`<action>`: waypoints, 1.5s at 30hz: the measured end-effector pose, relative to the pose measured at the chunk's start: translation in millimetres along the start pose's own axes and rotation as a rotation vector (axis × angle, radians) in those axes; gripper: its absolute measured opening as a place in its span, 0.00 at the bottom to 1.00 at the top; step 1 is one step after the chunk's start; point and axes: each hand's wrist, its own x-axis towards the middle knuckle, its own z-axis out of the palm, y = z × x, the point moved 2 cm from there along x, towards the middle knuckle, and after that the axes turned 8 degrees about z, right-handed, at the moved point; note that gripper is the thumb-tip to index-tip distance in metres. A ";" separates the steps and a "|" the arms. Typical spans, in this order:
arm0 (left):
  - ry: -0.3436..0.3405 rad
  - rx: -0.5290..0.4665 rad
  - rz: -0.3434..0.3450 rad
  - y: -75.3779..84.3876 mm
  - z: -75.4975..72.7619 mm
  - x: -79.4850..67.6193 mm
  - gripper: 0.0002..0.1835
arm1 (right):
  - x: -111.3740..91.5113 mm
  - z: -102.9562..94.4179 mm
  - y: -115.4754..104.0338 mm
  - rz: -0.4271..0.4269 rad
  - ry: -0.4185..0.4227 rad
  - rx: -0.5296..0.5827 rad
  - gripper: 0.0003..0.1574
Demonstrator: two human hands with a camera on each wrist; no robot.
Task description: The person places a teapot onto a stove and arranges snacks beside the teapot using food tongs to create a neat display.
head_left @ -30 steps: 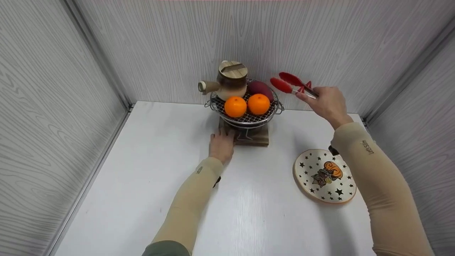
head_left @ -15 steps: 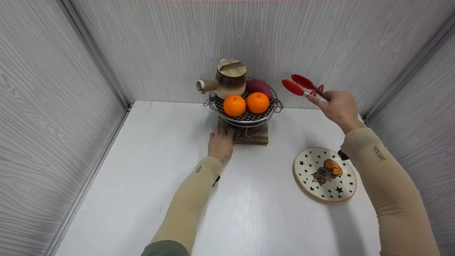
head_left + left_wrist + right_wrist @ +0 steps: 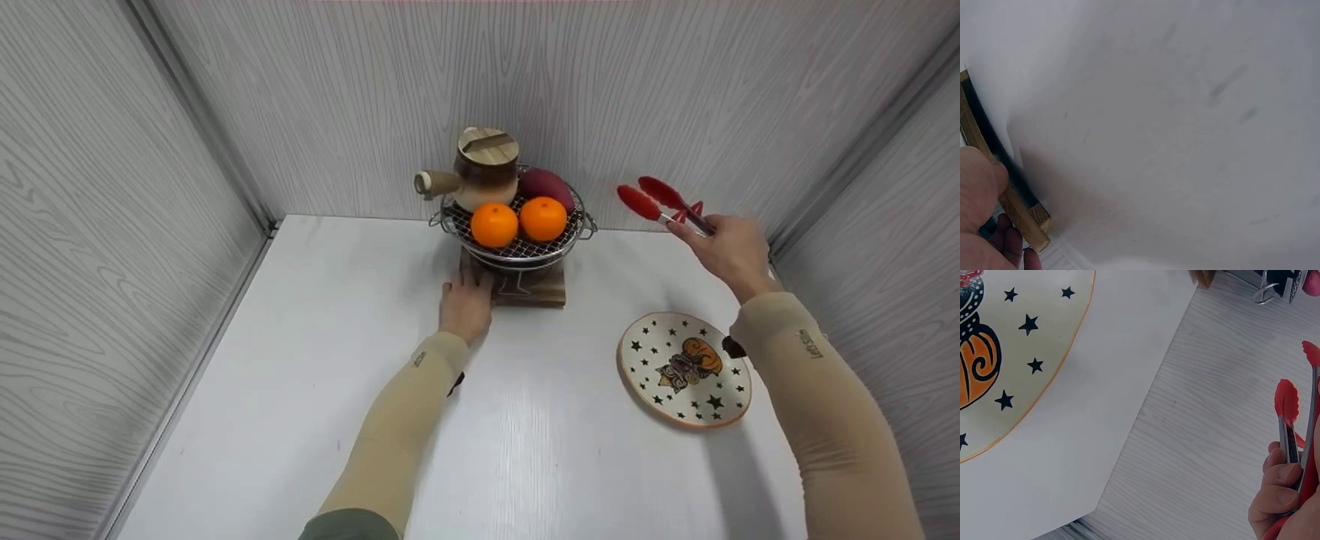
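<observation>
My left hand [image 3: 466, 306] grips the near left edge of a wooden board [image 3: 544, 289]; in the left wrist view the thumb and fingers lie on either side of the wood [image 3: 1022, 219]. On this board stands a small round grill [image 3: 517, 259] with a wire mesh top. The mesh carries two oranges [image 3: 495, 225], a purple sweet potato [image 3: 546, 189] and a lidded teapot [image 3: 486, 171] with a side handle. Right of the grill, my right hand [image 3: 739, 253] holds red-tipped tongs [image 3: 679, 206]. Their tips are spread, with nothing between them, also visible in the right wrist view [image 3: 1297, 410].
A round plate [image 3: 652, 382] with stars and an orange-and-black figure lies on the white table [image 3: 315, 360] at the right, partly below the right forearm. Grey wood-grain walls [image 3: 337, 105] enclose the table at the back and both sides.
My right hand has moved right, then a little nearer, carrying the tongs away from the grill. The left hand keeps its place at the board, and the things on the grill stay put.
</observation>
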 end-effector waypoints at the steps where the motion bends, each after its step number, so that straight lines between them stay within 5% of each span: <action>1: 0.001 -0.002 0.001 0.0 0.0 -0.4 0.30 | -0.4 1.6 3.8 0.009 -0.003 -0.001 0.55; 19: 0.014 0.018 0.008 -0.6 -1.7 -3.6 0.29 | -11.5 25.0 68.2 0.060 -0.042 -0.075 0.54; 35: 0.068 -0.021 0.012 0.4 -1.9 -6.5 0.27 | -16.6 40.7 100.8 0.083 -0.087 -0.181 0.52; 45: 0.024 -0.013 0.005 -0.5 -3.3 -3.1 0.28 | -16.9 44.9 115.1 0.145 -0.094 -0.179 0.52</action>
